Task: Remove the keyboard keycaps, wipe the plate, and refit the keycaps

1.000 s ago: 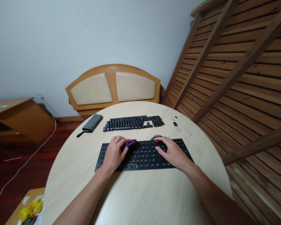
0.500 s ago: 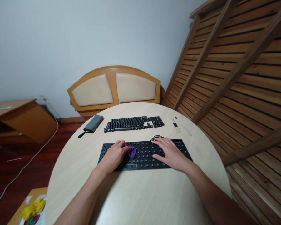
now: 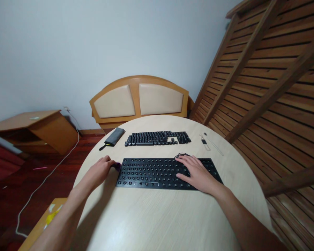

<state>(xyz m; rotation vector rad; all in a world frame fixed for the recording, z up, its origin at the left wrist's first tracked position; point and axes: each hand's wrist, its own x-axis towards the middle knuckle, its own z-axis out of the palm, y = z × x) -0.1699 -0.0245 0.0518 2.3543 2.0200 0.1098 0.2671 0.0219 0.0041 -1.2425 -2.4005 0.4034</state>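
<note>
A black keyboard base, stripped of its keycaps, lies on the round pale table in front of me. Just off its left edge, my left hand is closed on a crumpled purple cloth, which is mostly hidden by the fingers. My right hand rests on the right part of the base, fingers spread, holding nothing. Behind the base, the removed black keycaps are laid out in keyboard order. A black cable loops near my right fingertips.
On the table, a grey pouch with a strap lies at the back left. A wire keycap puller and a thin brush-like stick lie at the right. A slatted wooden frame leans close on the right side.
My left hand has moved left with the purple cloth, from over the keyboard base to beyond its left edge. My right hand stays on the base. The view has shifted slightly.
</note>
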